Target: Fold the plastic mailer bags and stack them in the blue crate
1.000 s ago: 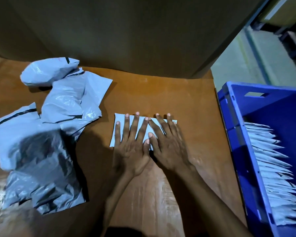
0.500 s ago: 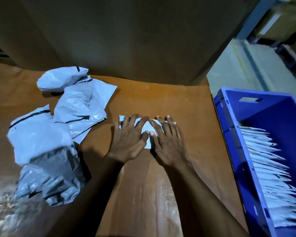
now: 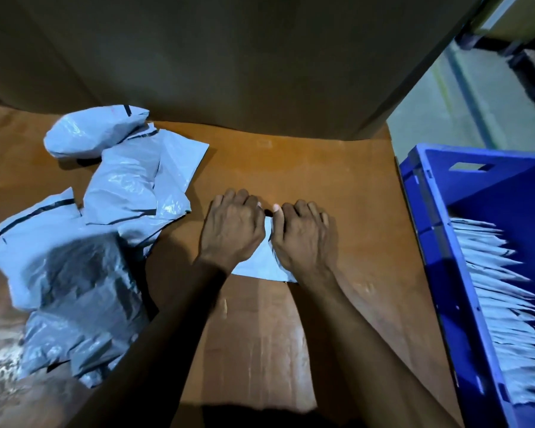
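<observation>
Where the brown tabletop [image 3: 291,168] stretches between the loose pile of mailers [image 3: 90,230] on the left and the blue crate [image 3: 420,211] past its right edge, one mailer bag [image 3: 257,264] lies mid-table. The left hand [image 3: 232,230] and right hand [image 3: 303,239], side by side, curl their fingers over its far edge, gripping it. Folded bags [image 3: 501,288] lean in a row inside the crate.

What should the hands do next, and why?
Probably draw its far edge toward you and press flat: left hand and right hand curl round the far edge of the mailer bag, which lies on the table, not in the blue crate.
</observation>
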Motion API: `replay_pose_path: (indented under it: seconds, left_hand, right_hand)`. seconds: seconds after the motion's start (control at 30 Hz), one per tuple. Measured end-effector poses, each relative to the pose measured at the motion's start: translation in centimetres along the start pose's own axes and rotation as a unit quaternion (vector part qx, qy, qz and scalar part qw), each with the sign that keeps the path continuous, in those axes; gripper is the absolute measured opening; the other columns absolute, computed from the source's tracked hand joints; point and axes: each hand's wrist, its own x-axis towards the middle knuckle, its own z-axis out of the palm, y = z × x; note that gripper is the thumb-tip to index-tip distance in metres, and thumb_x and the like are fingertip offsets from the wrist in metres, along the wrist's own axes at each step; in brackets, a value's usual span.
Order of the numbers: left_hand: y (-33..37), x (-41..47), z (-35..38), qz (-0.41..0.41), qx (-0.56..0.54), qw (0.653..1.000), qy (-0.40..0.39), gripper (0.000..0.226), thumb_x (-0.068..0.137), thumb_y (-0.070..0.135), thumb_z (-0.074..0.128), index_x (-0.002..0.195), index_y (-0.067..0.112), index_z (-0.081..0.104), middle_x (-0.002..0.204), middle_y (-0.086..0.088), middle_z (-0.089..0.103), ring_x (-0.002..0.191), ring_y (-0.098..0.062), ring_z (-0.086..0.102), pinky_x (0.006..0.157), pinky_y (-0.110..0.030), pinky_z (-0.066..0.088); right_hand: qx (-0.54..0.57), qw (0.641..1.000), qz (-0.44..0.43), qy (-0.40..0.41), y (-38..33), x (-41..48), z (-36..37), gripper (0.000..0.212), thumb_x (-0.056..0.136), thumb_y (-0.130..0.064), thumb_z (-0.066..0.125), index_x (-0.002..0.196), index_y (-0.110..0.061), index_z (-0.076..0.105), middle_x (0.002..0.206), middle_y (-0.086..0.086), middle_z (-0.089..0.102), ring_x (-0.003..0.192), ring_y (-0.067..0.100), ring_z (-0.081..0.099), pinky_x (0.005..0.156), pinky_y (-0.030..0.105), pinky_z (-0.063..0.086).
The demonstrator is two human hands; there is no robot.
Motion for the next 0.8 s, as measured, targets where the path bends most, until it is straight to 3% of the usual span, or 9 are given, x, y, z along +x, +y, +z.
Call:
replay_pose_path:
  seconds: [0.27,0.4,0.53,0.67,0.8]
  left_hand:
    - [-0.1,0.1,0.5,0.038,0.041,0.998,-0.018,0.032,0.098,0.020,0.036,0.080,0.008,0.060,0.081,-0.015,0.059,0.080,-0.033,0.053,0.073,-0.045,0.045]
    - [0.2,-0.2,0.1,0.009,0.047,0.999,0.001,0.038,0.108,0.022,0.030,0.096,0.008,0.063,0.090,-0.012,0.059,0.087,-0.030,0.052,0.078,-0.045,0.040]
    - [0.6,-1.6,-1.2,-0.048,0.029,0.996,0.076,0.024,0.109,0.016,0.037,0.102,0.009,0.058,0.097,-0.013,0.059,0.088,-0.031,0.050,0.079,-0.043,0.036]
    - [-0.5,-4.5,-2.2,-0.152,0.025,0.985,0.074,0.028,0.103,0.014,0.039,0.126,0.009,0.054,0.128,-0.015,0.057,0.119,-0.037,0.050,0.095,-0.047,0.039]
    - [-2.1,-5.9,-2.1,-0.145,0.034,0.988,0.049,0.044,0.107,0.026,0.033,0.145,0.008,0.047,0.150,-0.015,0.047,0.138,-0.038,0.040,0.112,-0.051,0.030]
  right_hand:
    - [0.005,0.999,-0.012,0.029,0.0,0.0,1.0,0.036,0.107,-0.027,0.047,0.083,-0.009,0.067,0.081,0.011,0.061,0.079,0.033,0.053,0.077,0.043,0.032]
    - [0.009,1.000,-0.009,0.009,0.1,0.2,0.5,0.039,0.109,-0.037,0.039,0.091,-0.011,0.063,0.088,0.009,0.059,0.084,0.031,0.051,0.076,0.040,0.026]
    - [-0.017,1.000,-0.017,0.005,-0.3,0.1,-0.7,0.037,0.109,-0.041,0.037,0.100,-0.015,0.063,0.100,0.006,0.060,0.094,0.029,0.054,0.083,0.043,0.029]
    - [0.043,0.996,-0.076,-0.003,-3.6,-0.3,-0.9,0.038,0.107,-0.041,0.038,0.113,-0.019,0.069,0.126,0.003,0.066,0.119,0.027,0.057,0.099,0.044,0.035]
    - [0.032,0.994,-0.075,-0.080,-5.1,-1.2,0.3,0.045,0.111,-0.045,0.028,0.140,-0.033,0.062,0.154,-0.002,0.053,0.148,0.027,0.039,0.116,0.046,0.028]
